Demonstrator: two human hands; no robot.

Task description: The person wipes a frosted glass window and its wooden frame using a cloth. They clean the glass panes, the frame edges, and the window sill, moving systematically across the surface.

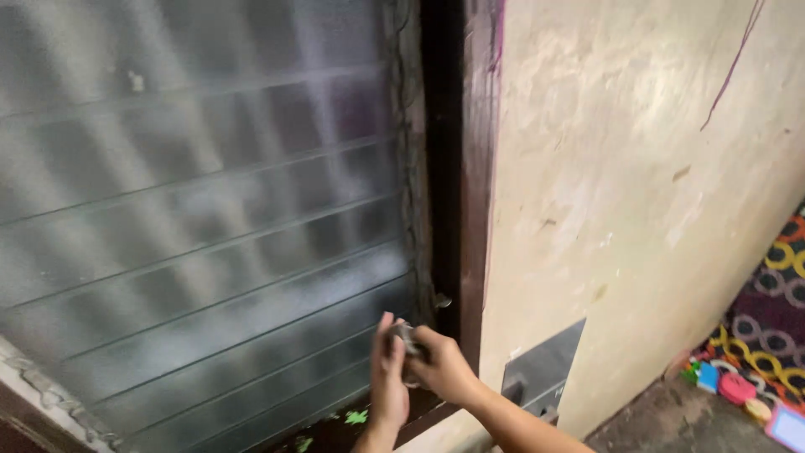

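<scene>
My left hand (388, 375) and my right hand (442, 367) meet at the lower right corner of a louvred frosted-glass window (201, 210). Between them is a small grey object (406, 335), blurred, so I cannot tell its kind. My right hand's fingers curl around it from the right. The fingers of my left hand point up and press against it from the left. Both hands are close to the dark wooden window frame (470, 168).
A small metal catch (442, 300) sticks out of the frame just above the hands. A cream wall (629, 168) runs to the right, with a grey metal plate (545, 365) set low in it. Colourful toys (738, 390) and a ring-patterned mat (771, 327) lie at the lower right.
</scene>
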